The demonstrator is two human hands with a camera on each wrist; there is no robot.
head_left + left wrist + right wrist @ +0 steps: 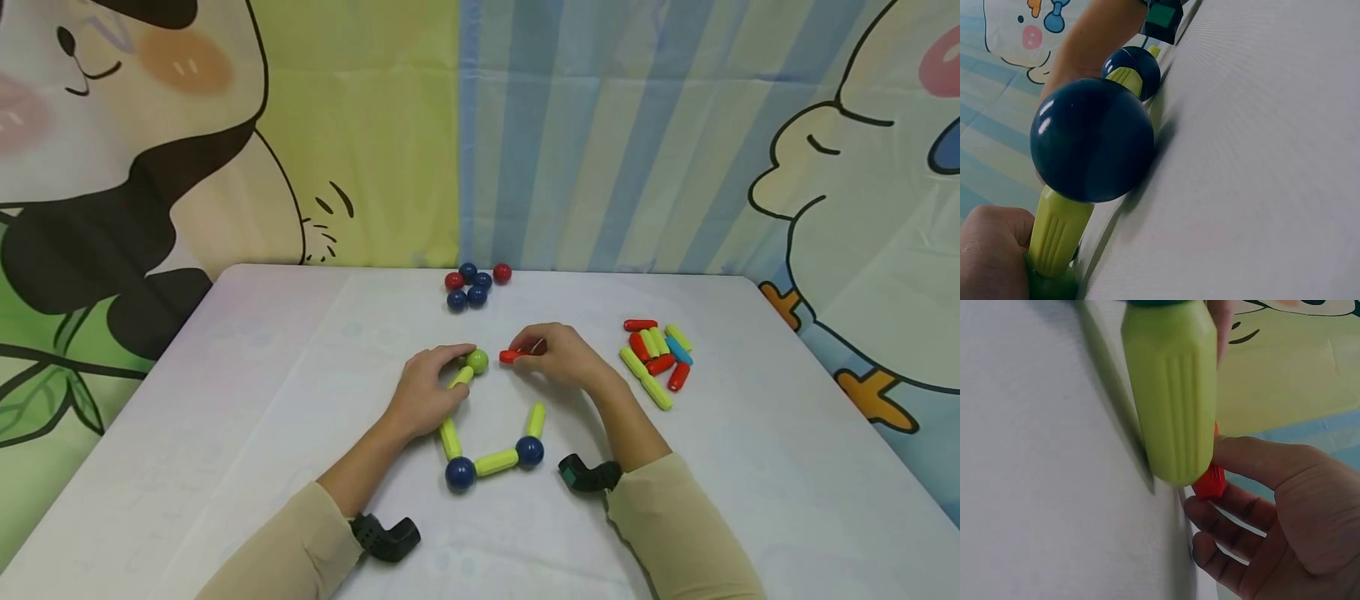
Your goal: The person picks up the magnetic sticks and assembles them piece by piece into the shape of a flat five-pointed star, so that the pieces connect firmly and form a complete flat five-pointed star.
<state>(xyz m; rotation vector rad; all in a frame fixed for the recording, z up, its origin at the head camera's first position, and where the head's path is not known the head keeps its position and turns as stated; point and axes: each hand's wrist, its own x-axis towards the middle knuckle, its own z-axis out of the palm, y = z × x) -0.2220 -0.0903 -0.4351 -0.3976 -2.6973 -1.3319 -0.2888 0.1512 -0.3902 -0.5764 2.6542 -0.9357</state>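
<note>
My right hand [558, 354] pinches a short red rod [510, 357] between thumb and fingers, just right of a green ball [477, 361]. A small gap separates rod and ball in the head view. My left hand [427, 392] holds the green ball's end of a chain of rods and balls, fingers at the ball and thumb by a yellow-green rod [462, 377]. From there the chain runs through another yellow-green rod [450, 438], a blue ball [460, 474], a rod [497, 462] and a second blue ball [529, 451] to a free-ended rod [536, 420]. My left hand hides part of it.
Several blue and red balls [477, 295] lie near the table's far edge. To the right is a pile of red, yellow-green and blue rods [660, 364]. The white table [225, 417] meets a patterned curtain [600, 167] at the back.
</note>
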